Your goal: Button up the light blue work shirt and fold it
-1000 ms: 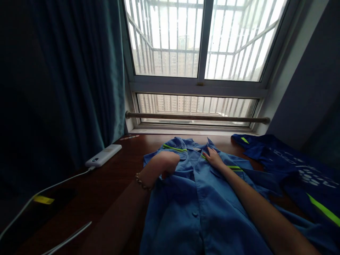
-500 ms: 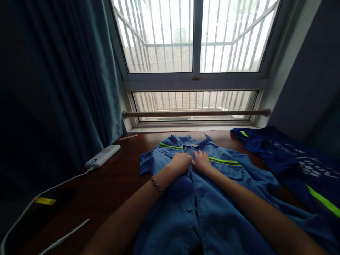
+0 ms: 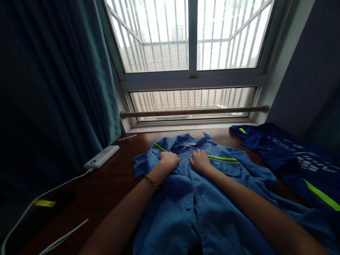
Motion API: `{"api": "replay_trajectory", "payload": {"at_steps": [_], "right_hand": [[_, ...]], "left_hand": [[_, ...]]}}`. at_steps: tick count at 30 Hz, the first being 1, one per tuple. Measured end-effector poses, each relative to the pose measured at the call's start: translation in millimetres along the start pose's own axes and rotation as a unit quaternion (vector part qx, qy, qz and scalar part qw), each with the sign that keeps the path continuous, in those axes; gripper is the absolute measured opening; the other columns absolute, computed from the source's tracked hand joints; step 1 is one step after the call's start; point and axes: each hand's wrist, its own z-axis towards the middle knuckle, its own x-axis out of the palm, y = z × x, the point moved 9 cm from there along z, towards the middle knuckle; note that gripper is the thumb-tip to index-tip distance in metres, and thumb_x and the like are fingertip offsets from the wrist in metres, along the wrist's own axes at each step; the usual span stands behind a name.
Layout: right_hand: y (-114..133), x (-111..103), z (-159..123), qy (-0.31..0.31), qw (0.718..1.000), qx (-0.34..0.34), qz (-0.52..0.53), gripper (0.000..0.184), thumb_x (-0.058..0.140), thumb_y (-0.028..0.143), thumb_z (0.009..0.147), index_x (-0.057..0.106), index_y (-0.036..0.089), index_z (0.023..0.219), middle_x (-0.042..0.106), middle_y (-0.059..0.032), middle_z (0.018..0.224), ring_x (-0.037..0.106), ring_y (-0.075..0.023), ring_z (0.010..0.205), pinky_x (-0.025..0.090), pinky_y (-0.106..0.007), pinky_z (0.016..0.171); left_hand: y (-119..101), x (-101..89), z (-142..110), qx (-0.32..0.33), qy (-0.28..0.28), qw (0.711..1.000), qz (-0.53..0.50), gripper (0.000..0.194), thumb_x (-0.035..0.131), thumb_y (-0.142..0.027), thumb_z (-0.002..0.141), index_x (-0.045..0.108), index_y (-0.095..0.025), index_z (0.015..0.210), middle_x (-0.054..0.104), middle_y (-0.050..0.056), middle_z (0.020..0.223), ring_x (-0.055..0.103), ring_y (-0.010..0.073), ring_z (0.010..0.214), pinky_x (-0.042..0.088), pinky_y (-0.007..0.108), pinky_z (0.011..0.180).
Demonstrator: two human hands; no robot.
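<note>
A light blue short-sleeved work shirt [image 3: 172, 205] with yellow-green stripes lies front up, its collar toward the window and its front partly unbuttoned. My left hand [image 3: 169, 160], with a beaded bracelet at the wrist, is closed on the shirt's cloth at the left chest. On the right side of the front opening, my right hand [image 3: 201, 160] rests with fingers stretched and slightly apart, the thumb near the placket edge. Lower on the front a button [image 3: 188, 208] shows. The cloth under both palms is hidden.
A darker blue garment [image 3: 287, 148] with white print lies to the right. At left on the brown wooden table [image 3: 114, 198] is a white power bank [image 3: 102, 157] with a white cable [image 3: 55, 191]. Behind stand a curtain [image 3: 87, 88] and a barred window with a rail [image 3: 193, 112].
My left hand has moved left, away from my right hand, drawing the shirt's left side slightly with it. My right hand stays nearly in place. The view has shifted a little.
</note>
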Motion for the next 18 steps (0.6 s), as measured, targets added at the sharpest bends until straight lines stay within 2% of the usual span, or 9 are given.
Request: {"api": "replay_trajectory", "payload": {"at_steps": [2, 5, 9, 12, 14, 16, 18], "right_hand": [[-1, 0, 0, -0.003, 1.000, 0.000, 0.001, 0.046, 0.041, 0.042, 0.082, 0.056, 0.007, 0.107, 0.046, -0.0221, 0.120, 0.038, -0.0314, 0.111, 0.025, -0.042, 0.092], [-1, -1, 0, -0.011, 1.000, -0.001, 0.017, 0.045, 0.042, 0.042, 0.081, 0.056, 0.006, 0.104, 0.048, -0.0222, 0.117, 0.040, -0.0318, 0.109, 0.026, -0.042, 0.092], [-5, -3, 1, -0.025, 0.998, 0.010, 0.054, 0.046, 0.047, 0.037, 0.079, 0.050, 0.005, 0.112, 0.053, -0.0206, 0.110, 0.043, -0.0301, 0.107, 0.028, -0.039, 0.091], [-10, -2, 7, -0.027, 0.997, 0.019, 0.072, 0.047, 0.048, 0.032, 0.079, 0.047, 0.004, 0.116, 0.055, -0.0190, 0.109, 0.046, -0.0269, 0.106, 0.031, -0.034, 0.090], [-18, 0, 13, -0.025, 0.995, 0.032, 0.087, 0.040, 0.046, 0.026, 0.080, 0.048, 0.005, 0.114, 0.057, -0.0172, 0.107, 0.049, -0.0238, 0.104, 0.034, -0.029, 0.087], [-29, 0, 20, -0.021, 0.993, 0.051, 0.101, 0.033, 0.041, 0.018, 0.082, 0.051, 0.008, 0.111, 0.060, -0.0140, 0.104, 0.054, -0.0198, 0.098, 0.037, -0.025, 0.083], [-40, -2, 25, -0.020, 0.991, 0.067, 0.111, 0.031, 0.035, 0.014, 0.083, 0.055, 0.011, 0.106, 0.063, -0.0107, 0.101, 0.057, -0.0165, 0.093, 0.039, -0.023, 0.079]], "left_hand": [[-7, 1.1, 3, 0.005, -0.032, 0.999, -0.002, 0.042, 0.045, -0.043, 0.080, 0.066, -0.008, 0.090, 0.063, 0.023, 0.093, 0.060, 0.0325, 0.090, 0.046, 0.039, 0.071], [-14, 1.4, 5, 0.041, -0.040, 0.998, -0.004, 0.030, 0.053, -0.033, 0.075, 0.066, -0.011, 0.091, 0.064, 0.019, 0.093, 0.060, 0.0287, 0.089, 0.046, 0.035, 0.072], [-8, -13.9, 2, 0.075, -0.059, 0.995, -0.016, 0.022, 0.051, -0.024, 0.073, 0.065, -0.016, 0.088, 0.065, 0.012, 0.091, 0.061, 0.0214, 0.083, 0.045, 0.027, 0.069], [-17, -25.4, -4, 0.156, -0.078, 0.983, -0.055, 0.021, 0.050, -0.031, 0.074, 0.065, -0.016, 0.076, 0.066, 0.007, 0.078, 0.059, 0.0175, 0.074, 0.043, 0.023, 0.065], [-33, -19.3, -8, 0.236, -0.041, 0.967, -0.085, 0.031, 0.047, -0.039, 0.077, 0.064, -0.015, 0.068, 0.063, 0.005, 0.066, 0.056, 0.0149, 0.062, 0.041, 0.022, 0.059], [-44, -8.3, -8, 0.276, -0.005, 0.955, -0.108, 0.039, 0.042, -0.044, 0.080, 0.063, -0.014, 0.067, 0.062, 0.004, 0.061, 0.054, 0.0137, 0.057, 0.040, 0.022, 0.056], [-48, -4.6, -2, 0.277, -0.033, 0.950, -0.139, 0.035, 0.040, -0.038, 0.083, 0.063, -0.014, 0.074, 0.063, 0.005, 0.069, 0.057, 0.0142, 0.063, 0.042, 0.022, 0.060]]}}
